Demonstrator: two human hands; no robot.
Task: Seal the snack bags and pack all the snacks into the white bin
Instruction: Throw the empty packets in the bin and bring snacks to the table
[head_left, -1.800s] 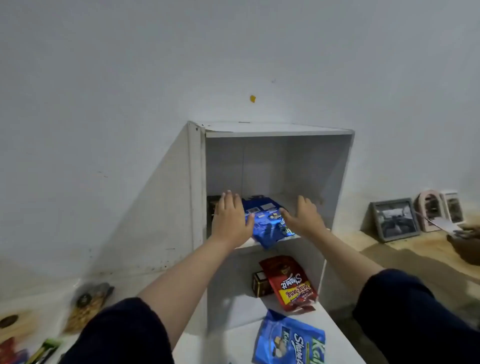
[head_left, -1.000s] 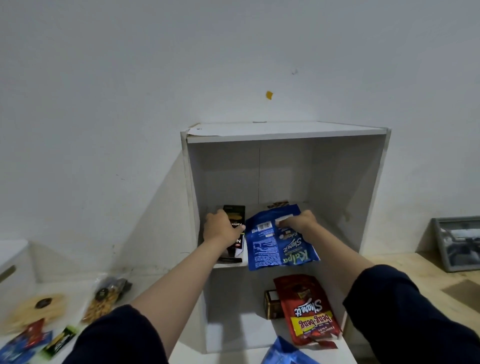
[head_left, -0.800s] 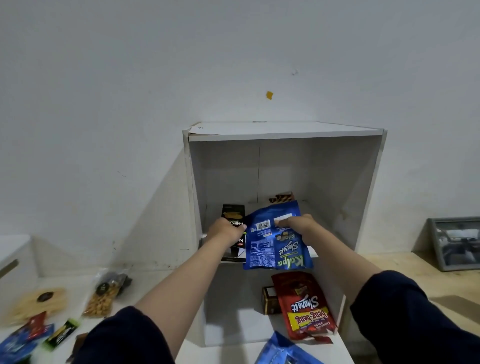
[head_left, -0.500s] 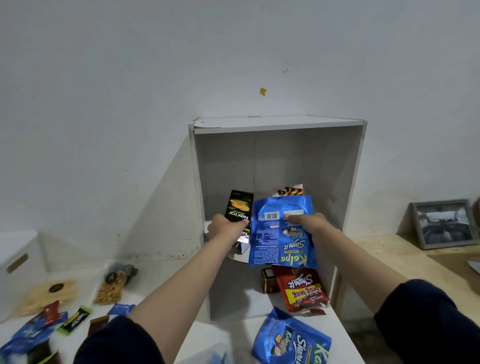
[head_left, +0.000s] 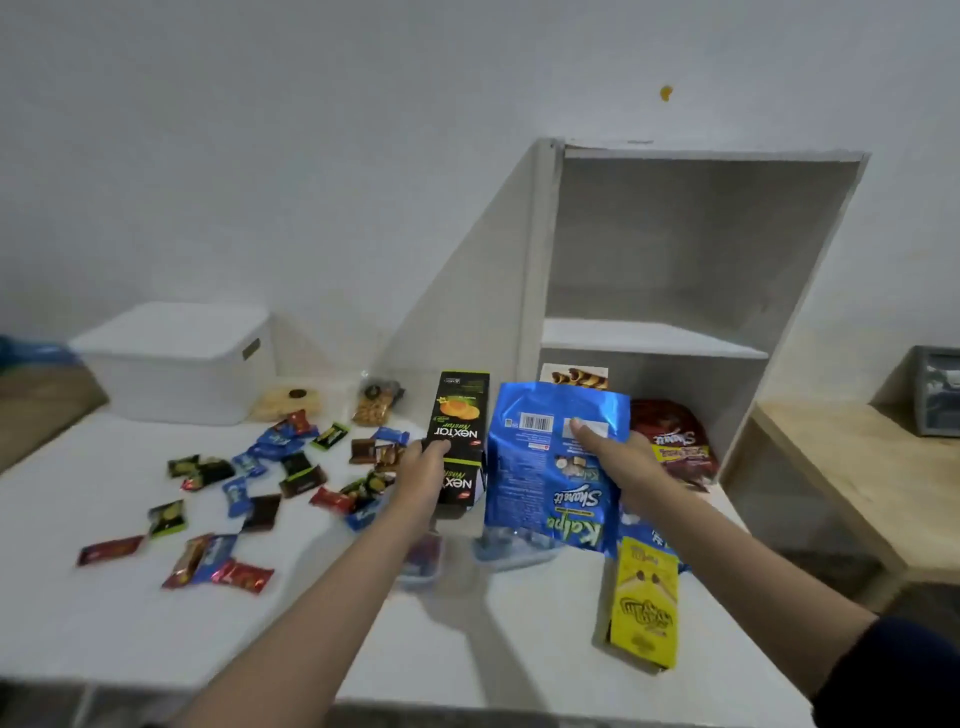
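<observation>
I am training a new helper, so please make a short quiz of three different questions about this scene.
1. True or false: the white bin has its lid on.
2. What does the left hand hold? A) the black Nextar box B) a yellow box C) a red bag
3. Fill in: the right hand holds the ____ Kalpa bag.

Key: 1 true; 2 A; 3 blue.
</observation>
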